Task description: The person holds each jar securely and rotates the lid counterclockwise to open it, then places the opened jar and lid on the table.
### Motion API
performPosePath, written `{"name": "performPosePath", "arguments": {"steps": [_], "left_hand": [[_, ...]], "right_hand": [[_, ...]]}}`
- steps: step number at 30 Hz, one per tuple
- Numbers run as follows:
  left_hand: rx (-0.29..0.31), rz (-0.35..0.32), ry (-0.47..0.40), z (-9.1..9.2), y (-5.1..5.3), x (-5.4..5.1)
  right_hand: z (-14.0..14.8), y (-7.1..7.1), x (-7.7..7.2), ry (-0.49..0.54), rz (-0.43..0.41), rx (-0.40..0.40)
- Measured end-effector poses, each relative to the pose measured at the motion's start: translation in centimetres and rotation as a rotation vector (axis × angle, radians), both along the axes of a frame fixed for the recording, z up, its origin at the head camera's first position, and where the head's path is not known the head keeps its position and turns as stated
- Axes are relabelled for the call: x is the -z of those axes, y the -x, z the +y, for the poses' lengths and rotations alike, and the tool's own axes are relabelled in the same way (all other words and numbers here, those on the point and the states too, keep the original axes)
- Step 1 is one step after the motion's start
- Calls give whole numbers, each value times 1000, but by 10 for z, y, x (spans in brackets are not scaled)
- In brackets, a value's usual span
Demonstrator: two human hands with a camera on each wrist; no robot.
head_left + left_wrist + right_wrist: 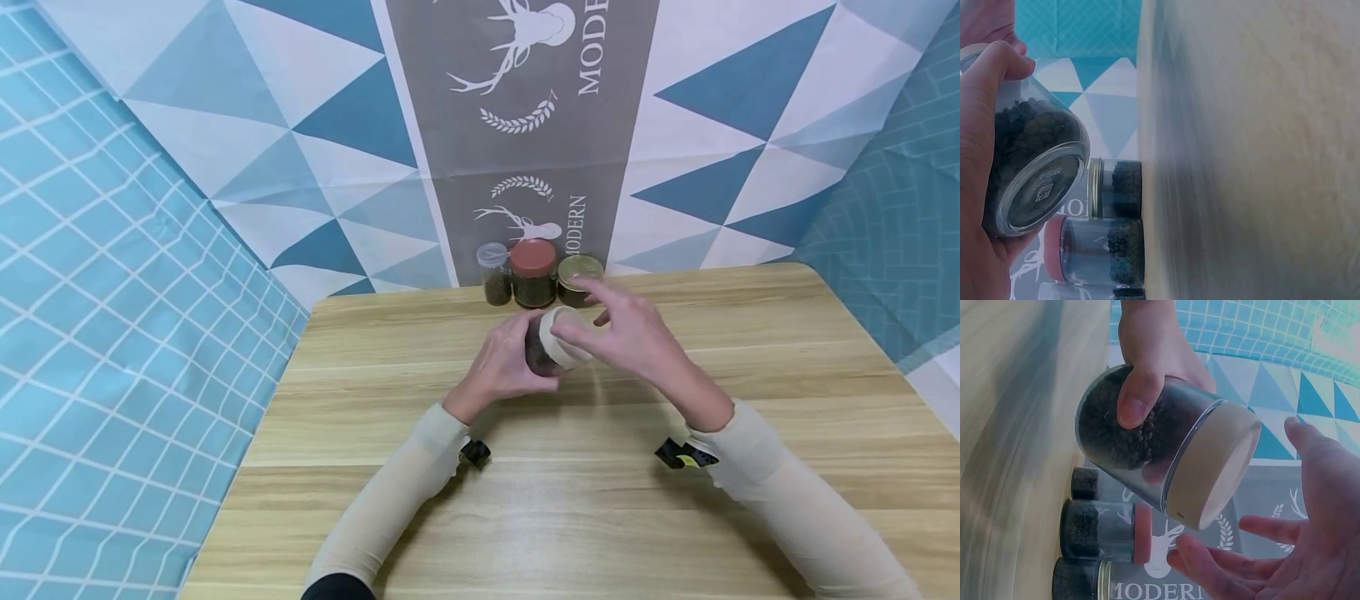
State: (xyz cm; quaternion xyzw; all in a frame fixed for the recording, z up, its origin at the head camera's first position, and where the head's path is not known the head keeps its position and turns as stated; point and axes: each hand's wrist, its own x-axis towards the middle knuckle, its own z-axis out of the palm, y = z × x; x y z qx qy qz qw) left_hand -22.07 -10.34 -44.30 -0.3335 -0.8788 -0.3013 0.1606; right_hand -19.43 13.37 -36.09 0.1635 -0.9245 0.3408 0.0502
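My left hand (501,362) grips a glass jar (1122,422) of dark bean-like pieces, its thumb and fingers wrapped round the body. Held above the table, the jar tilts so that its cream lid (1213,465) points toward my right hand (628,327). That hand hovers just beside the lid, fingers spread; in the right wrist view a gap shows between fingers and lid. The embossed jar base (1041,190) faces the left wrist camera. Part of the jar's side is hidden behind my left hand.
Along the back edge of the wooden table (577,517) stand a small clear-lidded jar (495,275), a red-lidded jar (533,275) and a gold-lidded jar (1079,578), each holding dark contents. A patterned cloth backdrop (337,108) rises behind them.
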Motion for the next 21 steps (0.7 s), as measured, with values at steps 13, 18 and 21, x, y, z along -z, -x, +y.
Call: {"name": "performPosePath", "arguments": {"steps": [13, 18, 21], "left_hand": [[4, 19, 10, 3, -2, 1], [2, 24, 15, 3, -1, 1], [5, 32, 12, 2, 0, 1]], "right_hand": [[-17, -1, 10, -38, 68, -67], [-17, 0, 12, -31, 86, -66], [-17, 1, 12, -33, 91, -76]]}}
